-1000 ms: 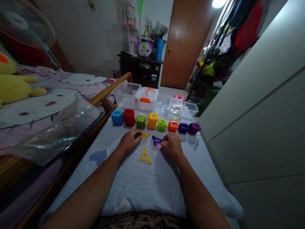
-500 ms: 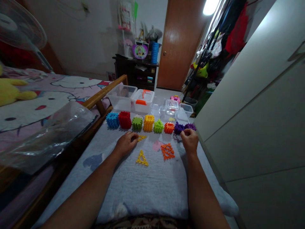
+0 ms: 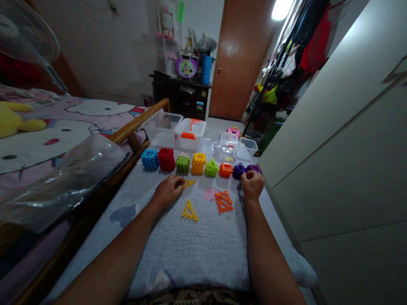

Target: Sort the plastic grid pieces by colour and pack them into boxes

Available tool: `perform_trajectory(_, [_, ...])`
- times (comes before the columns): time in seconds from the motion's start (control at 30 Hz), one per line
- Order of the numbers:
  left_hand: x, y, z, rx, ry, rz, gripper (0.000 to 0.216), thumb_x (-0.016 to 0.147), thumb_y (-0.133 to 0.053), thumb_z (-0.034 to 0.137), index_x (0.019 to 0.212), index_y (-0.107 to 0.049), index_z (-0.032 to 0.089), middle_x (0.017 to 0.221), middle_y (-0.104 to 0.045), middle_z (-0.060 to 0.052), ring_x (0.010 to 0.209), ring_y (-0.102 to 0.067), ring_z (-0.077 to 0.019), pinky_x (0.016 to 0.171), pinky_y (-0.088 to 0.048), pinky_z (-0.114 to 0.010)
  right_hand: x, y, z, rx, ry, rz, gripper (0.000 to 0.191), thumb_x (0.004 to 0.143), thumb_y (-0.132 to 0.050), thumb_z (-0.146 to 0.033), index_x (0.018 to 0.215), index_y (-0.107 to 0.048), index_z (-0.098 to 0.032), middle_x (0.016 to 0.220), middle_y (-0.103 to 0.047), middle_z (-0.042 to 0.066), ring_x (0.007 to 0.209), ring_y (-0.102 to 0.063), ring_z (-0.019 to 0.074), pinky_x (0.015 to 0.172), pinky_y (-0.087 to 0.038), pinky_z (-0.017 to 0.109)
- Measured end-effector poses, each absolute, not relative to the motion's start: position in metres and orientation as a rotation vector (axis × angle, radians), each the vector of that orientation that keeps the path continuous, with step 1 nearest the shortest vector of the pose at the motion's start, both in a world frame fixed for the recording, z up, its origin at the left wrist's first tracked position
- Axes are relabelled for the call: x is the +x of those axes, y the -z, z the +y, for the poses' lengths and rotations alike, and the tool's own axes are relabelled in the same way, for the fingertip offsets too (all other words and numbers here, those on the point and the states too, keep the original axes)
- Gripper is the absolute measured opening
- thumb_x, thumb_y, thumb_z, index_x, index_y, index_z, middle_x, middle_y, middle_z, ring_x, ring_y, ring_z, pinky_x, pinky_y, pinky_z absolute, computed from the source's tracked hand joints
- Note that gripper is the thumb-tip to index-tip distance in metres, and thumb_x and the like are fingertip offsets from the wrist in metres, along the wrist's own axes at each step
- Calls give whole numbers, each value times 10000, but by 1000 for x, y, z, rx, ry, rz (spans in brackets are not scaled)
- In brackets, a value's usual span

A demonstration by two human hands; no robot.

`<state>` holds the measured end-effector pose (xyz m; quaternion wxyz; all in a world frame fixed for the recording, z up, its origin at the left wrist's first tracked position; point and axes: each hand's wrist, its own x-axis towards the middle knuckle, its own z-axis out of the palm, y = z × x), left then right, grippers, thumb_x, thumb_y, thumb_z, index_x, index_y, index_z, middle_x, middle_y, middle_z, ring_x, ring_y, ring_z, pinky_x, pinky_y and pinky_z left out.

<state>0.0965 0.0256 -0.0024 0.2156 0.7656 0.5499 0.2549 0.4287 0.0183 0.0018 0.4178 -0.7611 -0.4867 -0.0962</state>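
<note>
A row of toothed plastic block shapes stands across the grey mat [image 3: 190, 250]: blue [image 3: 149, 159], red [image 3: 166, 159], green [image 3: 183, 164], yellow [image 3: 198, 163], light green [image 3: 211, 168], orange [image 3: 225, 170] and two purple ones [image 3: 238, 170]. My left hand [image 3: 168, 189] rests curled on the mat, its fingertips on a flat yellow piece [image 3: 189, 183]. My right hand [image 3: 252, 185] is closed just in front of the purple blocks; what it grips is hidden. A yellow triangle piece [image 3: 190, 210], a pink piece [image 3: 210, 194] and an orange flat piece [image 3: 224, 201] lie between my hands.
Clear plastic boxes [image 3: 190, 133] stand behind the row. A bed with a wooden rail [image 3: 136, 125] and a crumpled clear bag [image 3: 63, 178] lies to the left. A white cabinet wall [image 3: 333, 148] runs along the right. A dark shelf [image 3: 181, 95] and brown door [image 3: 238, 59] stand at the back.
My right hand left the middle, carrying the dark purple piece toward the purple blocks at the right end. That uncovered the orange and pink pieces. My left hand stayed put.
</note>
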Motion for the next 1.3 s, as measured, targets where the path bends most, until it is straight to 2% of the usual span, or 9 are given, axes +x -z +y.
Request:
perform_trajectory(0.27, [96, 6, 27, 2137, -745, 1501, 222, 798, -541, 295, 908, -697, 183, 899, -644, -64, 851, -619, -223, 773, -472, -325, 427, -5, 17, -1871, 239, -1213, 140, 763, -586, -325, 699, -576, -201, 769, -623, 83, 790, -532, 243, 842, -411, 396])
perform_trajectory(0.4, [95, 7, 27, 2133, -762, 1493, 221, 798, -538, 301, 905, -692, 185, 891, -640, -60, 834, -617, -214, 769, -472, -320, 419, -16, 6, -1738, 210, -1198, 125, 780, -555, -317, 749, -576, -198, 776, -609, 63, 760, -541, 213, 785, -436, 352])
perform_trajectory(0.57, [95, 6, 27, 2145, -721, 1504, 231, 802, -529, 302, 914, -689, 179, 910, -640, -66, 853, -617, -219, 781, -474, -326, 402, -23, -9, -1634, -212, -1465, 161, 803, -534, -326, 717, -578, -197, 655, -570, -1, 598, -513, 142, 600, -394, 260])
perform_trajectory(0.67, [95, 7, 27, 2158, -716, 1497, 220, 801, -521, 288, 899, -685, 180, 912, -641, -65, 869, -612, -217, 792, -475, -324, 397, -23, -12, -1680, -457, -1770, 149, 771, -564, -303, 676, -580, -190, 609, -559, -18, 562, -497, 125, 559, -345, 246])
perform_trajectory(0.8, [95, 5, 26, 2170, -700, 1493, 190, 800, -521, 282, 850, -678, 188, 879, -628, -52, 849, -603, -207, 792, -469, -323, 398, -21, -13, -1754, -478, -1976, 108, 753, -613, -279, 766, -629, -173, 739, -617, 11, 676, -539, 140, 613, -361, 243])
perform_trajectory(0.93, [96, 1, 24, 2148, -709, 1507, 164, 790, -534, 284, 805, -671, 194, 853, -618, -43, 826, -596, -203, 774, -472, -319, 397, -22, -17, -1771, -508, -2085, 203, 763, -657, -296, 926, -653, -174, 822, -614, 19, 736, -542, 150, 662, -379, 246])
perform_trajectory(1.2, [96, 3, 26, 2143, -768, 1497, 174, 797, -535, 269, 849, -677, 183, 877, -622, -52, 846, -599, -205, 789, -480, -316, 390, -19, -19, -1802, -425, -2169, 150, 746, -642, -207, 889, -668, -172, 838, -588, 35, 735, -534, 154, 672, -389, 255])
perform_trajectory(1.3, [95, 6, 27, 2150, -795, 1484, 192, 801, -533, 261, 884, -681, 172, 904, -626, -62, 857, -602, -208, 800, -480, -322, 392, -13, -15, -1716, -379, -2142, 254, 736, -621, -161, 986, -663, -165, 954, -610, 64, 799, -563, 165, 729, -425, 273])
